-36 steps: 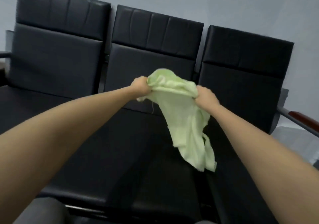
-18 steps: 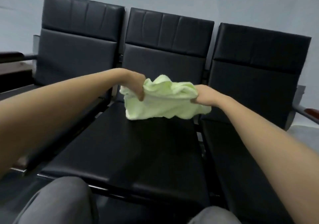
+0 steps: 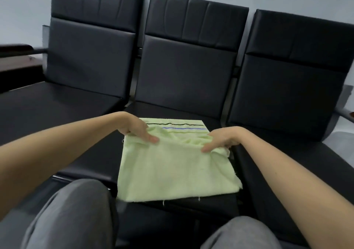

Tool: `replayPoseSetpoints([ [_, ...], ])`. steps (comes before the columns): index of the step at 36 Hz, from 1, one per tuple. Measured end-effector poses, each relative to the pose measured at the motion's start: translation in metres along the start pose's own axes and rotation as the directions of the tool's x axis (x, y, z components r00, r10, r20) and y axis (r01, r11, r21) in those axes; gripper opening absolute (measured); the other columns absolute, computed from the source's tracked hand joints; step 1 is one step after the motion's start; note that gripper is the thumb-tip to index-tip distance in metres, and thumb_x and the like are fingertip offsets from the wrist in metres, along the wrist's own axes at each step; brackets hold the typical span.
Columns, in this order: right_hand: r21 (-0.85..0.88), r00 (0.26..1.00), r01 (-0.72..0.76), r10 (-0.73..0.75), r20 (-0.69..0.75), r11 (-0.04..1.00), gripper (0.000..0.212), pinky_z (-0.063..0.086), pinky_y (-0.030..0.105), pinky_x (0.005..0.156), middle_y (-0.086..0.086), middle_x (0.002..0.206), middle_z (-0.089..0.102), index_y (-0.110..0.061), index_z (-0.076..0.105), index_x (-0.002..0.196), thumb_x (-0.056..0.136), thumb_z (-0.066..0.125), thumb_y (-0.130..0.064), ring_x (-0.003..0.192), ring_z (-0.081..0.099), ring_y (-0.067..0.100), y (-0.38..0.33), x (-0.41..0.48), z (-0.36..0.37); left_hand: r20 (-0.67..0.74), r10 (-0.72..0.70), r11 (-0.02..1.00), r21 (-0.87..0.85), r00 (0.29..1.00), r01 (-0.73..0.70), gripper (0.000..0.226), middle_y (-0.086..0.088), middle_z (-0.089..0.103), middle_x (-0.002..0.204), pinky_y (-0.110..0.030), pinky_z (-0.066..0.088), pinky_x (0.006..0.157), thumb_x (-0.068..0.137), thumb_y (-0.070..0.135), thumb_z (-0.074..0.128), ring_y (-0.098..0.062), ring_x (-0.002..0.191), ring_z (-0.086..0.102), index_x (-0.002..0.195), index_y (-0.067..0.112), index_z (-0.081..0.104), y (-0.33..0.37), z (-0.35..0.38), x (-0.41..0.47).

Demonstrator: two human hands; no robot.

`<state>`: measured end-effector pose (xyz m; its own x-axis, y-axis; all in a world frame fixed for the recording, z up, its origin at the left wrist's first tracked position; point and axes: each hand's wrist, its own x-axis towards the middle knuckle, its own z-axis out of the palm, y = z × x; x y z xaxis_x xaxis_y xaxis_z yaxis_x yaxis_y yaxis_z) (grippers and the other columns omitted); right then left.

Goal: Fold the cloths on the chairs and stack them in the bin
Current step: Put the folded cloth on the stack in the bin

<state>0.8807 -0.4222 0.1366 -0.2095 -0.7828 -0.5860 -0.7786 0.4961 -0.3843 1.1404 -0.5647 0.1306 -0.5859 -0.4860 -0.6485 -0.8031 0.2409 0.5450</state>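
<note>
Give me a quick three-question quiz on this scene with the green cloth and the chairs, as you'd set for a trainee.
1. True or false: the light green cloth rests on the seat of the middle chair of the three.
2. The cloth is pinched by: A. one hand; B. both hands; C. neither hand.
3. Short answer: is the bin in view?

Key
1. True.
2. B: the left hand and the right hand each pinch a raised fold near the cloth's far end.
3. No, only chairs, cloth, arms and knees show.
</note>
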Motion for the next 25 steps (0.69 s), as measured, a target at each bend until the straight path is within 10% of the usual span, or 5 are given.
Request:
replayPoseSetpoints([
  [4, 0.049, 0.968, 0.094, -0.080, -0.239, 0.994, 0.038, 0.036, 0.012, 0.038, -0.009, 0.089, 0.060, -0.020, 0.056, 0.120, 0.088, 0.062, -0.040, 0.068, 0.053, 0.006, 0.009, 0.012, -0.002, -0.153, 0.102, 0.977, -0.169, 0.983, -0.128, 0.037, 0.000, 0.071, 0.110, -0.032, 0.054, 0.087, 0.086, 0.033, 0.068, -0.017, 0.099, 0.069, 0.117, 0.016, 0.062, -0.016, -0.009, 0.016],
  [13, 0.127, 0.886, 0.121, -0.049, -0.462, 0.985, 0.020, 0.041, 0.026, 0.059, 0.008, 0.094, 0.060, -0.007, 0.066, 0.104, 0.087, 0.057, -0.013, 0.074, 0.053, 0.015, 0.010, 0.051, -0.019, -0.452, 0.073, 0.933, -0.283, 0.889, -0.221, 0.027, -0.006, 0.060, 0.097, -0.022, 0.047, 0.066, 0.094, 0.023, 0.057, -0.016, 0.081, 0.055, 0.114, 0.006, 0.061, -0.032, -0.024, 0.055],
  [22, 0.315, 0.957, 0.276, -0.228, -0.182, 0.908, 0.007, 0.052, 0.039, 0.076, 0.004, 0.094, 0.067, -0.013, 0.061, 0.098, 0.094, 0.058, -0.018, 0.082, 0.065, 0.019, -0.016, 0.085, -0.061, -0.689, -0.133, 0.906, -0.376, 0.713, -0.193, 0.013, -0.007, 0.056, 0.081, -0.025, 0.045, 0.056, 0.092, 0.012, 0.053, -0.016, 0.065, 0.052, 0.082, 0.007, 0.060, -0.047, -0.065, 0.094],
  [25, 0.225, 0.943, 0.239, -0.171, -0.285, 0.945, 0.015, 0.051, 0.035, 0.082, 0.009, 0.102, 0.065, -0.009, 0.064, 0.102, 0.095, 0.051, -0.014, 0.089, 0.062, 0.018, -0.021, 0.119, -0.072, -0.709, -0.132, 0.953, -0.283, 0.693, -0.108, 0.015, -0.006, 0.060, 0.079, -0.026, 0.045, 0.058, 0.090, 0.016, 0.055, -0.019, 0.068, 0.056, 0.088, 0.006, 0.066, -0.056, -0.072, 0.110],
])
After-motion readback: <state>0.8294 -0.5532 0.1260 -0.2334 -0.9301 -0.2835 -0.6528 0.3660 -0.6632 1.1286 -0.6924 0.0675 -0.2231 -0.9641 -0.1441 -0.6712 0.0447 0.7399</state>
